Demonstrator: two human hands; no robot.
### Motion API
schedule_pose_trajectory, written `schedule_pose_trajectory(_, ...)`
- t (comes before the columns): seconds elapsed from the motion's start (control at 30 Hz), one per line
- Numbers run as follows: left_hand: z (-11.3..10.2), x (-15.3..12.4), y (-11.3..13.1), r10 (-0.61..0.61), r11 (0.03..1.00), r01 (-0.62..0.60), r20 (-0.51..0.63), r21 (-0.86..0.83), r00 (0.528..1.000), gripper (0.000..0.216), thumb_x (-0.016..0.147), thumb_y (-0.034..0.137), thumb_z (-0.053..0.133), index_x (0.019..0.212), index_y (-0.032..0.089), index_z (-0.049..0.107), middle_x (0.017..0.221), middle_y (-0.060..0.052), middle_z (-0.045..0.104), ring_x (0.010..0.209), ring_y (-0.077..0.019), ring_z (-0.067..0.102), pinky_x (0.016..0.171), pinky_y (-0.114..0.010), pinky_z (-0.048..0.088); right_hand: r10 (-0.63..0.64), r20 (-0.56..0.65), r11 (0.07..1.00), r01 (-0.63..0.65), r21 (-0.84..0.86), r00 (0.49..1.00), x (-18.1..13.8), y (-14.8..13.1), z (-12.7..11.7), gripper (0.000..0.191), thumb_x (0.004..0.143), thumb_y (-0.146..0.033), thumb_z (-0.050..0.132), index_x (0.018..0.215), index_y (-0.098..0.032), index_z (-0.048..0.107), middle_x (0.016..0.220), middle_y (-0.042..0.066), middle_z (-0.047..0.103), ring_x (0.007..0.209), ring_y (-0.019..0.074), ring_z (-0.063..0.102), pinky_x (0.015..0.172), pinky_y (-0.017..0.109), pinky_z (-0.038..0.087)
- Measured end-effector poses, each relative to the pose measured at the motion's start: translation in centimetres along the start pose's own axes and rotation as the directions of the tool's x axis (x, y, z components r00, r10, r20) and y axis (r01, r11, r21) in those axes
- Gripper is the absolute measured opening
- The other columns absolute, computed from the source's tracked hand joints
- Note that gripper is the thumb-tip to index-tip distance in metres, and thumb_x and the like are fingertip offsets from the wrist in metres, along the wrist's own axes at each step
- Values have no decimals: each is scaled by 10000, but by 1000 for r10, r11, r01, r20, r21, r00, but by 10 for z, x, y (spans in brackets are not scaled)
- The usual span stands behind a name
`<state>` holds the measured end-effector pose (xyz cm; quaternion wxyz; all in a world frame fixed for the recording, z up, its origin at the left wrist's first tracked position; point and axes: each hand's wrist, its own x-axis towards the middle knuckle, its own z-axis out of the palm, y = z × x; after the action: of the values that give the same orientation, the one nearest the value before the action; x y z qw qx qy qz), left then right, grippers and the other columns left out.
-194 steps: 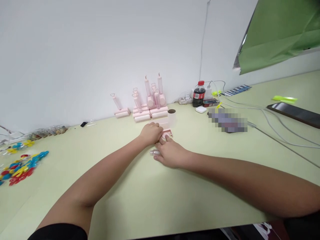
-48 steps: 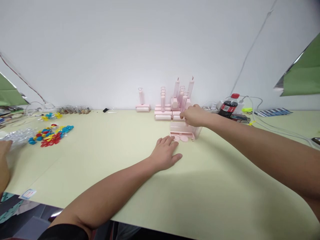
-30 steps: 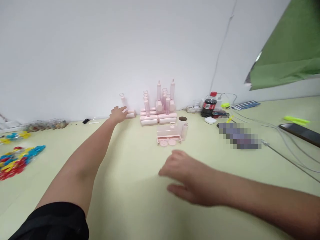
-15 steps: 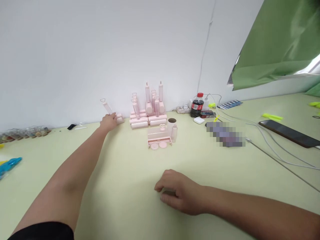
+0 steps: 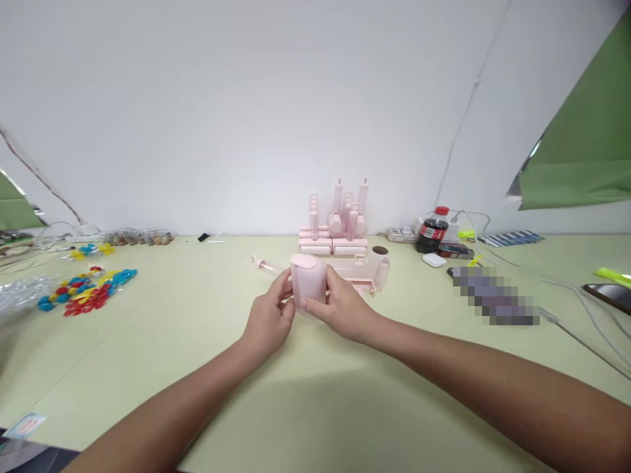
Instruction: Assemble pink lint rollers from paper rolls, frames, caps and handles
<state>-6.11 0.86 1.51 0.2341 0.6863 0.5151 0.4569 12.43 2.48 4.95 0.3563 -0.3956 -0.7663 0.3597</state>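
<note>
Over the middle of the table, a pale pink lint roller [image 5: 309,284] is held upright between my two hands, its rounded end cover facing me. My left hand [image 5: 269,314] grips its left side with curled fingers. On the right side, my right hand [image 5: 348,307] is closed around it, thumb across the front. A clear pink tube handle [image 5: 269,266] sticks out behind on the left; its joint with the roller is hidden. Just behind my right hand are a pink open case [image 5: 367,286], partly covered, a white paper roll [image 5: 378,261] and a small clear pink tube [image 5: 382,274].
Several pink lint rollers [image 5: 332,243] stand stacked against the wall. To the right are a cola bottle [image 5: 432,231], a white earphone case [image 5: 434,260], a blurred-out dark object [image 5: 495,295] and cables. Colourful plastic pieces [image 5: 89,292] lie at the left.
My left hand has brought the lint roller from near the wall to the middle. My right hand has moved up and taken hold of it too. The view has shifted left.
</note>
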Motion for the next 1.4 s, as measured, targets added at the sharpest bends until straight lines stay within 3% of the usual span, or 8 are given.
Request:
schedule_pose_trajectory(0.13, -23, 11, -2, 107, 782, -92, 13, 617, 994, 257, 828, 196, 505, 1052, 217, 629, 835, -64, 683, 824, -252, 650, 711, -361, 494, -28, 169, 996, 14, 87, 985, 25, -23, -6, 490, 780, -313, 666, 1221, -222, 474, 972, 42, 666, 860, 220, 635, 679, 308, 500)
schedule_pose_trajectory(0.23, -38, 21, -10, 177, 683, -107, -22, 722, 984, 109, 813, 201, 521, 827, 196, 628, 793, -86, 614, 808, -263, 604, 725, -381, 469, -25, 248, 986, -17, 164, 968, 40, -32, -22, 599, 788, -319, 662, 1312, -235, 383, 922, 22, 680, 807, 198, 654, 632, 271, 495)
schedule_pose_trajectory(0.37, -45, 28, -21, 231, 803, -77, -189, 591, 954, 172, 814, 266, 533, 964, 195, 580, 1015, -104, 604, 885, -252, 594, 766, -376, 474, 15, 43, 999, -17, 40, 999, 73, -30, -46, 528, 794, -378, 635, 1262, -214, 451, 944, 45, 692, 751, 193, 658, 594, 270, 485)
schedule_pose_trajectory(0.47, -46, 30, -28, 128, 900, 10, -286, 435, 950, 240, 846, 324, 510, 1052, 200, 504, 1055, -91, 622, 858, -233, 618, 736, -357, 481, 58, -48, 955, -69, -287, 997, 95, -12, -52, 511, 769, -372, 652, 1223, -178, 522, 1075, 100, 679, 844, 226, 658, 652, 297, 485)
schedule_pose_trajectory(0.57, -44, 30, -30, 87, 947, 22, -319, 322, 944, 245, 864, 365, 499, 1050, 210, 459, 1023, -76, 634, 926, -235, 633, 757, -348, 488, 81, 172, 813, 35, -581, 982, 103, 9, -44, 509, 740, -313, 669, 1219, -172, 572, 1194, 124, 657, 1003, 278, 633, 766, 330, 475)
schedule_pose_trajectory(0.67, -41, 28, -29, 103, 966, -19, -314, 259, 944, 224, 874, 371, 489, 1033, 219, 443, 999, -59, 634, 934, -215, 639, 769, -336, 492, 151, 329, 701, 134, -701, 932, 105, 23, -34, 609, 735, -294, 670, 1317, -187, 528, 1269, 126, 633, 1068, 307, 613, 782, 343, 467)
schedule_pose_trajectory(1.1, -38, 23, -25, 140, 977, -80, -310, 199, 940, 228, 864, 377, 525, 998, 211, 445, 918, -37, 622, 788, -176, 625, 690, -305, 477, 297, 459, 627, 191, -755, 837, 140, 51, -34, 657, 657, -406, 751, 1267, -226, 585, 1149, 90, 680, 977, 300, 644, 720, 323, 464)
schedule_pose_trajectory(1.4, -35, 22, -23, 159, 976, -108, -277, 190, 948, 197, 872, 351, 526, 990, 213, 450, 849, -12, 608, 713, -151, 601, 628, -275, 455, 295, 454, 606, 203, -769, 841, 152, 45, -19, 601, 654, -381, 762, 1208, -201, 613, 1212, 99, 654, 1051, 309, 611, 763, 332, 451)
